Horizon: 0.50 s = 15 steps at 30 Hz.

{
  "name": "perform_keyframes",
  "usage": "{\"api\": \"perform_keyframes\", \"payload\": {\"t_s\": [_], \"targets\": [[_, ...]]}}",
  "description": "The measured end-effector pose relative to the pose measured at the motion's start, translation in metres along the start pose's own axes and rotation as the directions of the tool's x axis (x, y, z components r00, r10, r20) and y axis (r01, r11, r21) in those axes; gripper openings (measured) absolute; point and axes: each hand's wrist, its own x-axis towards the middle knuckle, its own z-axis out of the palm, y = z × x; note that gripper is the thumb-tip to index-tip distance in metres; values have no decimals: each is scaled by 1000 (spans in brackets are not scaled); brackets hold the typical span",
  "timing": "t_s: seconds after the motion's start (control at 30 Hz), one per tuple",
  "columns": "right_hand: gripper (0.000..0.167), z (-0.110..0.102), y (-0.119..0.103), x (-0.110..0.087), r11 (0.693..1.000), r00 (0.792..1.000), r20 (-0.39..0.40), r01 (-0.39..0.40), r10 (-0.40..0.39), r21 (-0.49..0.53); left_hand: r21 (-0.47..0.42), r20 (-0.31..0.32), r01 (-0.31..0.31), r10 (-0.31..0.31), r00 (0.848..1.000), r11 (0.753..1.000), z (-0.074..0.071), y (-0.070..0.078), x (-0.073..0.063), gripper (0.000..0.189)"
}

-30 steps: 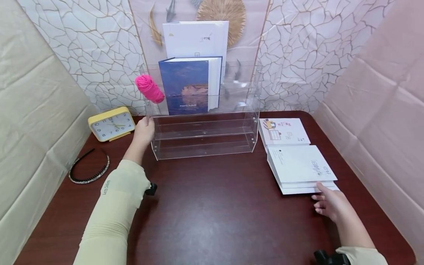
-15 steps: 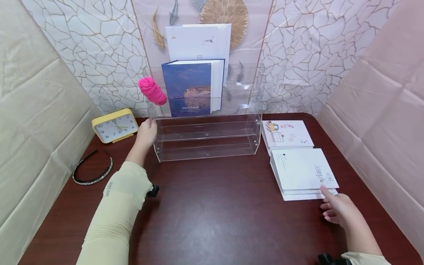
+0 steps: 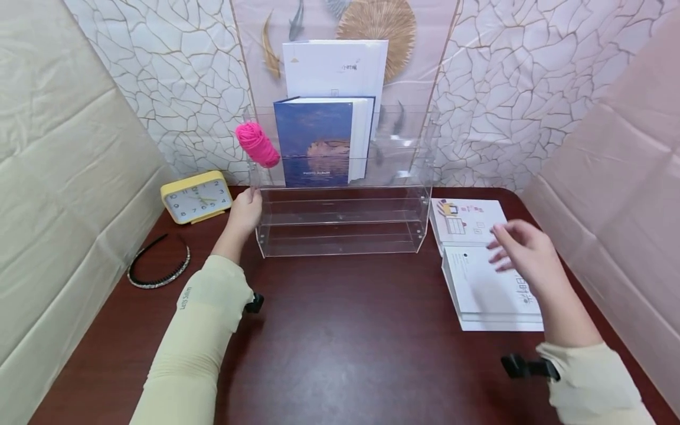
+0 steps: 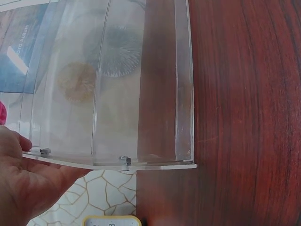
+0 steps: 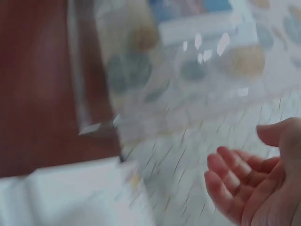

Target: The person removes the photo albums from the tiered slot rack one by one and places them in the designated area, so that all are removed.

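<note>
- Your left hand (image 3: 245,211) is gripping the clear rack (image 3: 340,223) by its left wall, probably steadying it on the desk (image 3: 340,330).
- Your right hand (image 3: 523,254) is hovering over the two white books (image 3: 475,283), fingers (image 5: 223,174) loosely curving, holding nothing.
- The blue photo album (image 3: 314,144) is standing in the rack, the front panel seemingly propping it, well left of those fingers.

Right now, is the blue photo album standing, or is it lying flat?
Standing: in the head view, the blue photo album stands in the clear rack, its front facing the viewer, a white book rising behind it.
</note>
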Motion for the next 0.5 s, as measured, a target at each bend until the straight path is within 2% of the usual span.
{"api": "perform_keyframes", "payload": {"t_s": [0.1,0.23,0.37,0.5], "targets": [[22,14,-27,25,988,988,-16,155,-155,23,-9,-8,8,-8,1000,1000,1,0,0,40],[24,34,-62,57,957,957,-24,288,-288,17,-9,-8,16,-16,1000,1000,1,0,1,41],[32,54,-92,88,933,933,-16,360,-360,-11,-6,2,8,-8,1000,1000,1,-1,1,43],[37,74,-113,119,919,919,-29,391,-393,-57,-8,5,5,-5,1000,1000,-1,-1,1,43]]}}
